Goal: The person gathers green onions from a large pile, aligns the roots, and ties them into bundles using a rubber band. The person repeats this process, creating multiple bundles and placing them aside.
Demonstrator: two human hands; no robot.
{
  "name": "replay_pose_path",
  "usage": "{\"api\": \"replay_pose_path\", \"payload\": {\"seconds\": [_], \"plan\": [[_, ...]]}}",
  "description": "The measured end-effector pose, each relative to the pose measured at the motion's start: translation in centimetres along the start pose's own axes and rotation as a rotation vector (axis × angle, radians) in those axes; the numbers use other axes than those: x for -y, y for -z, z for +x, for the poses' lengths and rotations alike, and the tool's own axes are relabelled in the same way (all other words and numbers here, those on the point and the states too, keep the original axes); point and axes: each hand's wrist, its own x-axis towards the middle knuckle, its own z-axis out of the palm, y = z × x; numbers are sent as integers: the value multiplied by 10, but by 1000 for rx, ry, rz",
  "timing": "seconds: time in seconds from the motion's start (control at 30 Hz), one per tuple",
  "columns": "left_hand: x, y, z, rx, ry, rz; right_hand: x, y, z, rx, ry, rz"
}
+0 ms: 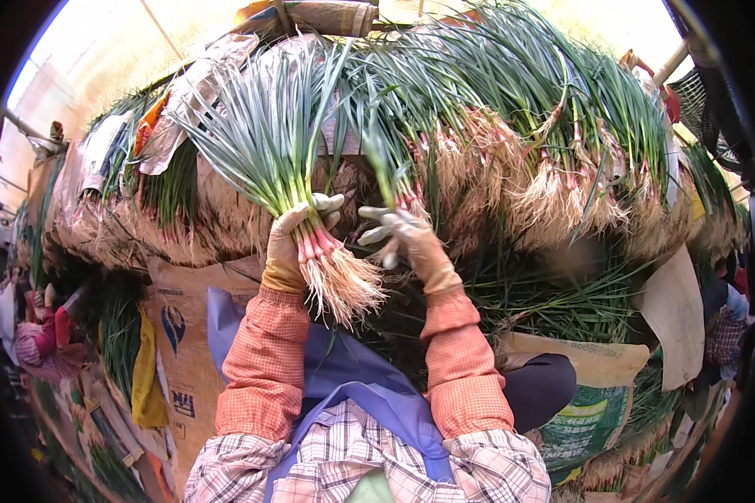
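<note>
My left hand (pixel 292 243), in a pale glove, is closed around a bunch of spring onions (pixel 273 138). The bunch's long green leaves fan upward to the far left, while its pinkish stems (pixel 317 237) and pale stringy roots (pixel 340 281) hang below my grip. Just right of the roots, my right hand (pixel 415 243) is raised with its gloved fingers apart. A motion-smeared green leaf (pixel 381 163) shows just above those fingers; whether it touches them I cannot tell.
A long heap of spring onions (pixel 554 159) stretches across the far side, roots toward me. Loose green leaves (pixel 570 293) lie below it at right. A brown printed sack (pixel 197 335) is at left, a green-and-cream sack (pixel 591 402) at lower right. Other people (pixel 46 335) sit at both edges.
</note>
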Motion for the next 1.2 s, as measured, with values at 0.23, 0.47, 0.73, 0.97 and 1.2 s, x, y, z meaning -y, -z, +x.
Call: {"api": "replay_pose_path", "payload": {"seconds": [0.23,0.47,0.73,0.97,1.2], "plan": [[12,-13,-3,-35,-33,35,0,22,-21,-34,-10,-63],[13,-9,-6,-65,-42,34,-31,27,-43,-52,-89,-164],[12,2,1,21,5,-84,-50,99,-82,581,-874,-1667],[20,-15,4,54,8,2,43,9,-9,-393,-39,-1541],[43,6,21,-46,163,160,-32,16,44,-360,-110,-473]]}}
